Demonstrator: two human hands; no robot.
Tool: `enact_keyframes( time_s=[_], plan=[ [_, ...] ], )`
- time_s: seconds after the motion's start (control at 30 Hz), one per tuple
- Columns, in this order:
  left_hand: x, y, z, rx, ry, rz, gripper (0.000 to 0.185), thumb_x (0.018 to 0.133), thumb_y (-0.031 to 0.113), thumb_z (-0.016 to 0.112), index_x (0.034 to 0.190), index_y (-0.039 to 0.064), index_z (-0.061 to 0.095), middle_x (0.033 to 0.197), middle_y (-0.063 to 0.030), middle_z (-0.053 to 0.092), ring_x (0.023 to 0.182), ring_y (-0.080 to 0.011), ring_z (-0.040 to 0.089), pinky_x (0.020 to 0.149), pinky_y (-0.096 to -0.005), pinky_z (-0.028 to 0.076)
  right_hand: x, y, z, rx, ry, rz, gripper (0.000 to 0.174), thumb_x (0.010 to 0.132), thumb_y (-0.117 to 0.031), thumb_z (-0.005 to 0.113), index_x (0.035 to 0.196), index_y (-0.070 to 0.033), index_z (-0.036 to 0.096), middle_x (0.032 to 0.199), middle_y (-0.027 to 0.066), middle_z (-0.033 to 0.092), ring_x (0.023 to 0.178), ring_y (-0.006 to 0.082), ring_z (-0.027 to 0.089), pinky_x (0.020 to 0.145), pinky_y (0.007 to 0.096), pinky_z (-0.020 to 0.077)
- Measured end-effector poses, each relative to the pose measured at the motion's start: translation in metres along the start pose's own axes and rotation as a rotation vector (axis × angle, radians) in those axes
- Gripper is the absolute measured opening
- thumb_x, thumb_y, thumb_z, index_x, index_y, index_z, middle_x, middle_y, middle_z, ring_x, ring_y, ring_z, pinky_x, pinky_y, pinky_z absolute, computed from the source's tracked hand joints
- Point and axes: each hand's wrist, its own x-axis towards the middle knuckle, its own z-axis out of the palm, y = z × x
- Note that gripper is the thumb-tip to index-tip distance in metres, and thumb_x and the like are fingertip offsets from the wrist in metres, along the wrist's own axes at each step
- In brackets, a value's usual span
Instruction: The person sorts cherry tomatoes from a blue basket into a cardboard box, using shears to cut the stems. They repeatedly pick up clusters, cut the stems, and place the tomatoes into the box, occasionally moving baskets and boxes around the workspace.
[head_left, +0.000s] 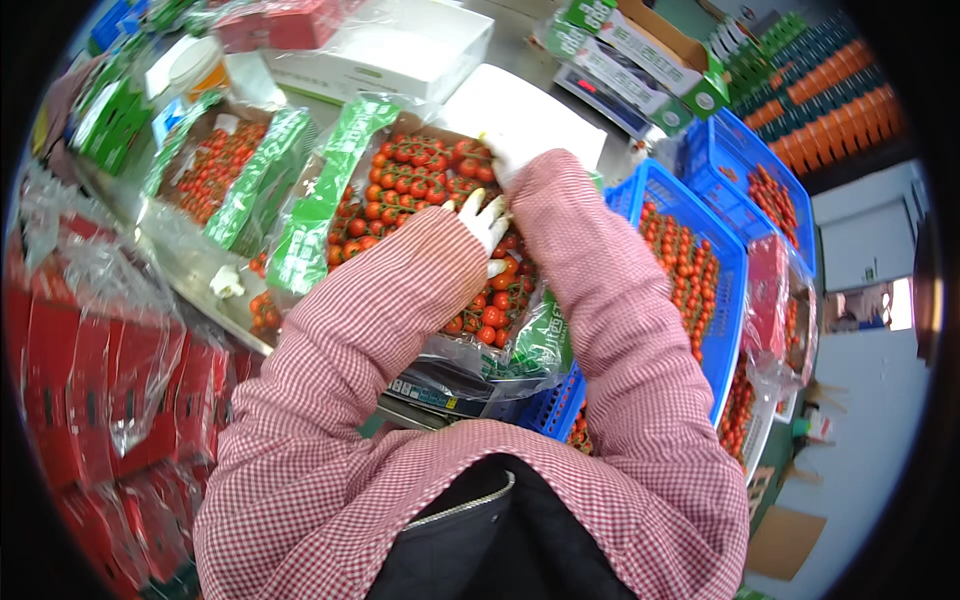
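Note:
A green cardboard box in clear plastic film (315, 210) lies before me, filled with vine cherry tomatoes (416, 169). My left hand (482, 221), in a white glove, rests on the tomatoes near the box's middle with its fingers spread; whether it grips a stem is not clear. At the box's upper right edge is my gloved right hand (504, 157), partly hidden by its sleeve and blurred, so its fingers cannot be made out. A digital scale (431, 394) shows under the near edge of the box.
Another tomato box (259, 180) stands at the left on the metal table (176, 259). Blue crates (731, 300) of tomatoes are at the right. A white box (442, 52) and a second scale (604, 101) lie at the back. Red wrapped boxes (97, 375) are stacked lower left.

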Motion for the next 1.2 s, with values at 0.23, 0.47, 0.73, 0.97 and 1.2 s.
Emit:
enact_keyframes(
  time_s=[0.23, 0.47, 0.73, 0.97, 1.2],
  plan=[
    [0.016, -0.005, 0.0, 0.077, 0.115, -0.028, 0.07, 0.082, 0.044, 0.054, 0.14, 0.014, 0.029, 0.142, -0.0145, 0.031, 0.133, -0.0333, 0.027, 0.105, -0.0518, 0.025, -0.06, -0.022, -0.009, 0.13, -0.246, -0.008, 0.03, 0.079, -0.008, 0.054, 0.108, -0.004, 0.06, 0.102, 0.0185, 0.061, 0.099, 0.0334, 0.058, 0.086, 0.038, 0.0469],
    [0.026, -0.004, -0.016, 0.1, -0.033, -0.133, 0.079, 0.084, 0.041, 0.057, 0.146, 0.015, 0.017, 0.149, -0.0191, 0.017, 0.136, -0.035, 0.021, 0.107, -0.0495, 0.024, -0.275, 0.042, -0.035, 0.426, 0.454, 0.031, 0.026, 0.073, -0.004, 0.058, 0.098, -0.008, 0.064, 0.084, 0.0102, 0.063, 0.078, 0.0291, 0.06, 0.072, 0.0365, 0.051],
    [-0.14, 0.072, -0.033, -1.175, -0.045, 0.135, 0.042, 0.085, 0.011, 0.055, 0.124, -0.003, 0.051, 0.11, -0.0161, 0.063, 0.099, -0.0227, 0.062, 0.09, -0.0304, 0.045, -0.378, 0.228, 0.007, 0.419, 0.115, 0.979, 0.023, 0.083, -0.019, 0.058, 0.103, -0.011, 0.068, 0.103, 0.0116, 0.064, 0.099, 0.0264, 0.06, 0.088, 0.0338, 0.0477],
    [-0.193, 0.183, 0.106, -1.264, -0.219, -0.119, 0.034, 0.093, 0.016, 0.049, 0.125, 0.004, 0.053, 0.109, -0.0088, 0.065, 0.1, -0.0171, 0.061, 0.092, -0.0289, 0.044, -0.232, 0.226, 0.066, 0.085, -0.338, 0.624, 0.045, 0.08, -0.046, 0.056, 0.106, -0.011, 0.065, 0.108, 0.0169, 0.063, 0.104, 0.0328, 0.058, 0.09, 0.0424, 0.0452],
    [-0.222, 0.182, 0.117, -1.045, 0.133, -0.342, 0.04, 0.089, 0.019, 0.049, 0.126, 0.006, 0.052, 0.11, -0.0091, 0.064, 0.098, -0.0165, 0.062, 0.09, -0.027, 0.045, -0.214, 0.266, 0.099, 0.063, -0.488, 0.646, 0.035, 0.079, -0.037, 0.061, 0.096, -0.007, 0.068, 0.093, 0.0132, 0.067, 0.082, 0.0255, 0.064, 0.076, 0.0385, 0.0493]
  ],
)
